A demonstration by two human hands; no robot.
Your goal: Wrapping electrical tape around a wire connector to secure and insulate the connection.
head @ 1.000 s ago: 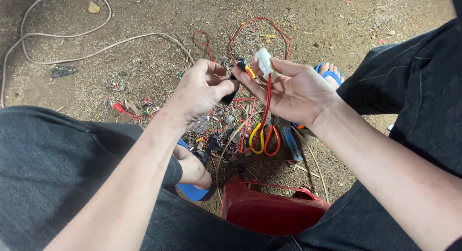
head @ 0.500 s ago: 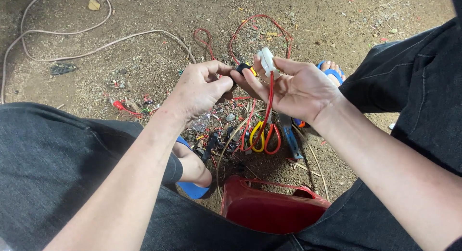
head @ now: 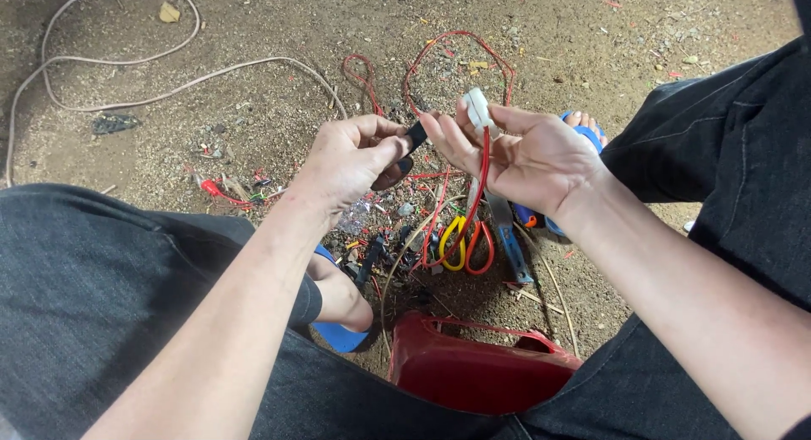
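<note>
Head view, looking down between the knees of a seated person in dark trousers.

Left hand (head: 351,157): centre of the frame, fingers curled, thumb and forefinger pinched on a small black piece (head: 416,136), seemingly tape or sleeving; I cannot tell which.

Right hand (head: 528,157): just right of centre, palm up and fingers loosely spread, cradling rather than clamping; a white connector (head: 477,108) rests at the fingertips, and red wires (head: 480,174) hang from it down across the palm.

The black piece and the fingertips of the right hand are almost touching.

Below the hands, on the dirt floor (head: 279,35): scissors with one yellow and one red loop handle (head: 466,241), a blue-handled tool (head: 507,237), scattered wire offcuts (head: 397,229), a loop of red wire (head: 460,60) above centre.

Upper left: pale cable (head: 127,85) snaking over the ground. Bottom centre: red plastic stool (head: 473,368). Blue sandals (head: 338,334) on both feet.

Progress, judged: connector and wires are in hand, the black piece not yet on them; the joining appears undone, with much loose scrap unsorted.
</note>
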